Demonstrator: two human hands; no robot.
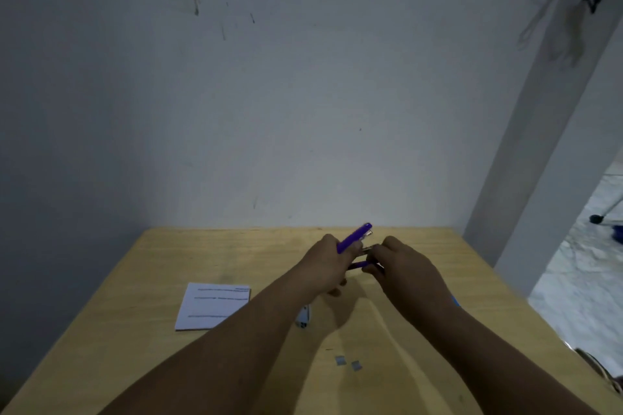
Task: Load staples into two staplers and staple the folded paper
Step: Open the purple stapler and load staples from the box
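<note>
Over the far middle of the wooden table (168, 280), the left hand (325, 268) grips a purple stapler (354, 238), its top swung up. The right hand (404, 268) pinches at its metal track. Folded paper (209, 308) lies near left, print too blurred to read; two staple strips (347, 362) lie nearer. A bare wall (269, 111) stands close behind, with an open doorway to the right.

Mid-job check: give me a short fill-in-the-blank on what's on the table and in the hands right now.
1. The stapler held open by the left hand is ____ in colour.
2. The folded paper lies on the ____.
3. Near the table's front edge lie ____ loose staple strips.

Missing words: purple; table; two
</note>
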